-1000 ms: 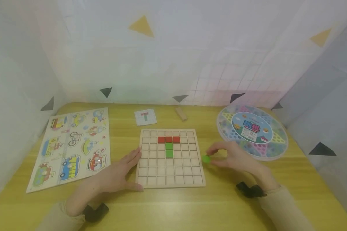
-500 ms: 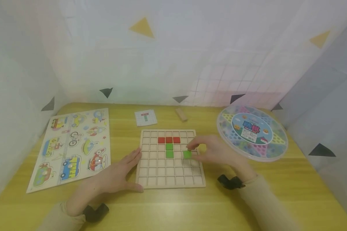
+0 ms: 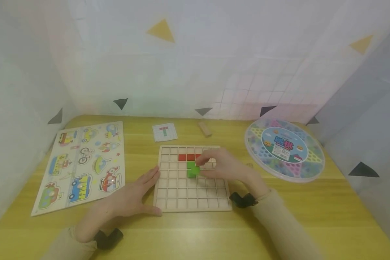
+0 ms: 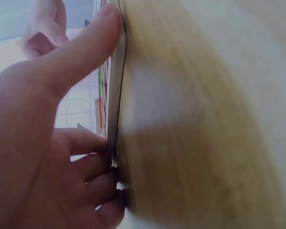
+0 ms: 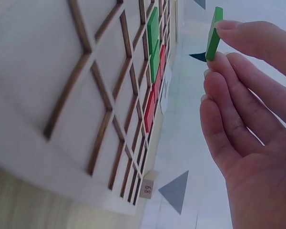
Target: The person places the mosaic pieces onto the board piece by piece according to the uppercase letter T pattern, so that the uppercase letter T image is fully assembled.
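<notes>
A square wooden grid board (image 3: 176, 193) lies on the table. Three red square tiles (image 3: 182, 157) form a row in its upper cells, with two green tiles (image 5: 153, 24) in a line below the middle one. My right hand (image 3: 230, 167) pinches another green square tile (image 5: 213, 36) between thumb and fingertips, raised over the board and overlapping the green column in the head view. My left hand (image 3: 131, 196) rests at the board's left side, thumb by the near corner and fingers along the edge.
Behind the board lie a small pattern card (image 3: 164, 132) with a red and green T and a small wooden block (image 3: 204, 129). A vehicle picture puzzle (image 3: 95, 144) is on the left. A round, patterned game case (image 3: 258, 144) lies at the back right.
My right hand has carried the green tile leftward from the table beside the board to above the grid's green column. The left hand has stayed at the board's edge.
</notes>
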Tool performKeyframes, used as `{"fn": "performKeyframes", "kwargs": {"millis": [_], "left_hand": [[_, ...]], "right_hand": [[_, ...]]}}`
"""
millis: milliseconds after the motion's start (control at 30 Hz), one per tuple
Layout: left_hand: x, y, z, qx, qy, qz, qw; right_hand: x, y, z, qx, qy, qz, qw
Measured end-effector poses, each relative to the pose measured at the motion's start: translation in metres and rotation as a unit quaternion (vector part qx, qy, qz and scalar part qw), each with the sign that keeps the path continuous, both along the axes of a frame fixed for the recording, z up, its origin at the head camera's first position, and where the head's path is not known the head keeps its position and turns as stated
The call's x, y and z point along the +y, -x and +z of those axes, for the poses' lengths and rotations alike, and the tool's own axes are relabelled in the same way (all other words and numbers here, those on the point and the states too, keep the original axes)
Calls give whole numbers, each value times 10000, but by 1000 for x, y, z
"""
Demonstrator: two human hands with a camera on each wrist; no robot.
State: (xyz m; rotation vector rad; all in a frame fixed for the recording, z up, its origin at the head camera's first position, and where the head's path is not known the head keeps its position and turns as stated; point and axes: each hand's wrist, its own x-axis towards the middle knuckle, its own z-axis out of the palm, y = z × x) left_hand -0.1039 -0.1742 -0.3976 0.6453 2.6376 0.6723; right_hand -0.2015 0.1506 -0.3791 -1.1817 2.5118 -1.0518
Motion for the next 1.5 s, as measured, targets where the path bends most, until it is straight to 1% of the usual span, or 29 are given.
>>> {"fn": "performKeyframes", "kwargs": {"millis": [200, 433, 667, 767, 900, 967, 1000, 1200, 1500], "left_hand": [[0, 0, 1, -40, -32, 8, 10000], [2, 0, 2, -80, -1, 28, 10000], [2, 0, 3, -32, -17, 11, 10000], [2, 0, 3, -36, -36, 9, 10000], [2, 0, 3, -44, -22, 20, 10000], [2, 0, 3, -52, -12, 24, 10000], [2, 0, 3, -54, -5, 30, 10000], [2, 0, 2, -101, 4, 77, 9999], [2, 0, 1, -72, -14, 47, 10000]], "right_hand": [[-7, 0, 0, -265, 49, 26, 9996], [-10, -2, -5, -308, -143, -103, 9994], [-11, -2, -8, -359, -117, -105, 9992], [-10, -2, -10, -415, -142, -168, 9989], [-11, -3, -12, -665, -304, -264, 9970], [-11, -3, -13, -723, -363, -227, 9965], [-12, -3, -14, -733, -375, -189, 9964], [-15, -7, -16, -468, -403, 55, 9981], [-18, -10, -16, -479, -554, 158, 9972]]}}
